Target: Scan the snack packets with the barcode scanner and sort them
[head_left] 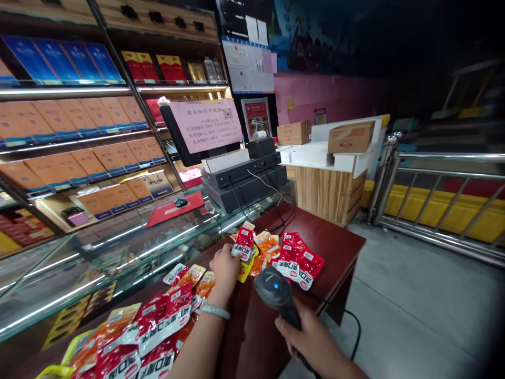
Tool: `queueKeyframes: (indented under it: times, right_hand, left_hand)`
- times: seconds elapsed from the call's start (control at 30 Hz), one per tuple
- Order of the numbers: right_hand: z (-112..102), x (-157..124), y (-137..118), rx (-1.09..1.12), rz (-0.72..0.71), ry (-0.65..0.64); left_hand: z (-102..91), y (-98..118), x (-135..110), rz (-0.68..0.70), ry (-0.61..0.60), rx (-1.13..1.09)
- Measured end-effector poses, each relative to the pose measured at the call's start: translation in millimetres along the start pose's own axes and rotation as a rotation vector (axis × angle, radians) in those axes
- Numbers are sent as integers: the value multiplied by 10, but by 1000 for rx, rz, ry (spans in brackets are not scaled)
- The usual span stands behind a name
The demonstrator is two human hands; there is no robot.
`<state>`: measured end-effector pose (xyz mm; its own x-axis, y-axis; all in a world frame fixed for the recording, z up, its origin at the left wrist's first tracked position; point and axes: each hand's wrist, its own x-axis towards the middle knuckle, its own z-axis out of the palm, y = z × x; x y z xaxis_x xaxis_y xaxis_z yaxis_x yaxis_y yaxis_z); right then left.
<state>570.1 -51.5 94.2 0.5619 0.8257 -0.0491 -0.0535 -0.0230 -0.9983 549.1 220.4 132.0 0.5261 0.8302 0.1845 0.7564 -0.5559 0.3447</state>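
You stand over a dark red desk [343,237] with both arms reaching forward. Your left hand [225,267], a pale bracelet [215,311] on its wrist, has its fingers closed on the near left edge of a small red-and-white snack packet [244,243]; whether that packet is lifted clear of the ones around it, you cannot tell from this angle. Your right hand [311,334] is wrapped around the handle of a black handheld scanner [272,287], a blue light glowing on its head, held above the desk nearer to you than the packet. Just right of the packet lie orange packets [269,244], and beyond them, toward the desk's right edge, a cluster of red packets [300,258]. A larger pile of packets [165,316], red, orange and yellow, spreads to the left of your left forearm. Alongside the desk on the left runs a glass counter [138,252], bearing a monitor with a pink sign [213,125] across it. Behind that, shelves hold rows of orange boxes [79,117]; a metal railing [445,156] stands at far right.
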Motion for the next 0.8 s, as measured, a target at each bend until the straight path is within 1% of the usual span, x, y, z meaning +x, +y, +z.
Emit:
queueKeyframes:
  times: [0.07,0.1,0.2,0.27,0.33,0.37,0.43,0.53,0.7,0.8]
  right_hand:
    - [20,-20,-57,23,14,15]
    - [28,-35,-90,28,18,20]
    - [54,-94,-190,40,0,30]
    - [83,-141,-251,60,-23,39]
    - [127,-187,-310,80,-44,38]
    - [154,-209,-340,87,-56,31]
    - [216,-247,-405,94,-87,10]
    - [312,-292,-497,105,-139,-32]
    - [425,-336,-542,88,-146,-62]
    - [463,-359,-511,87,-140,-78]
  left_hand:
    - [-18,-28,-84,14,64,-115]
    - [-16,-40,-124,3,70,-206]
    - [6,-83,-257,-65,14,-585]
    - [5,-123,-380,-73,-1,-831]
    - [-30,-171,-533,-56,-2,-998]
    - [-61,-197,-614,-53,2,-1047]
    - [-137,-252,-769,-55,24,-1088]
    - [-236,-345,-940,-56,61,-1080]
    - [-288,-484,-1066,-66,150,-1013]
    - [-310,-525,-1123,-71,132,-1044]
